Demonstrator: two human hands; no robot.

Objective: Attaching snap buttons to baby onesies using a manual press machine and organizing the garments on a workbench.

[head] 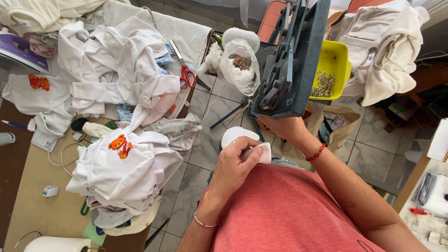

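Both hands worked close to the chest. The left hand point(233, 163) had its fingers point(246, 150) clamped on a small white fabric piece point(261, 153), held just below the blue-grey metal press machine point(289, 60). The right hand point(285, 127) reached under the press base; its fingers were hidden there, so their state could not be told. Half of the white piece lay behind the left hand. On the tan surface point(42, 214) a heap of white baby garments point(123, 170) lay well apart, with red-handled scissors point(185, 70) beyond it.
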